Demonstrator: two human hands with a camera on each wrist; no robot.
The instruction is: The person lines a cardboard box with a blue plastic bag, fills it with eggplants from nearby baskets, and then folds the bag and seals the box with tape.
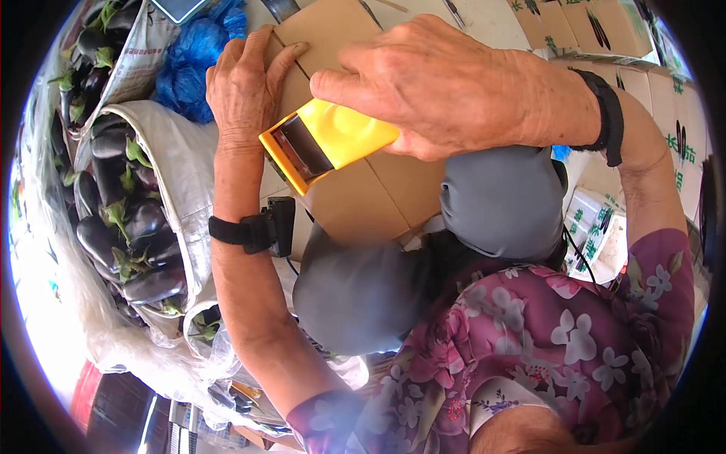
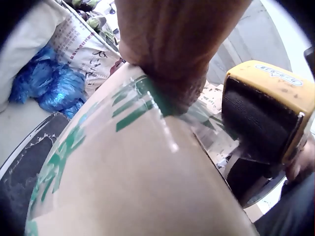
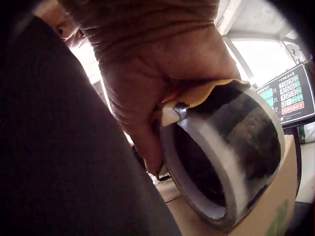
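A brown cardboard box [image 1: 363,197] sits before the person's knees, its top flaps meeting along a seam. My left hand [image 1: 246,91] rests against the box's left side, thumb lying on the top. My right hand [image 1: 454,91] grips a yellow tape dispenser [image 1: 348,132] tilted over the box top. In the right wrist view the tape roll [image 3: 251,142] shows below the palm. Clear tape [image 2: 206,120] runs from the box side under the left hand toward the dispenser in the left wrist view. Green print [image 2: 61,157] marks that side.
Sacks of eggplants [image 1: 125,219] stand on the left, beside a crumpled blue plastic bag [image 1: 197,68]. Printed cardboard boxes [image 1: 590,30] lie at the right. A scale's keypad panel [image 3: 290,96] rises behind the box. Grey-trousered knees [image 1: 499,204] flank the near side.
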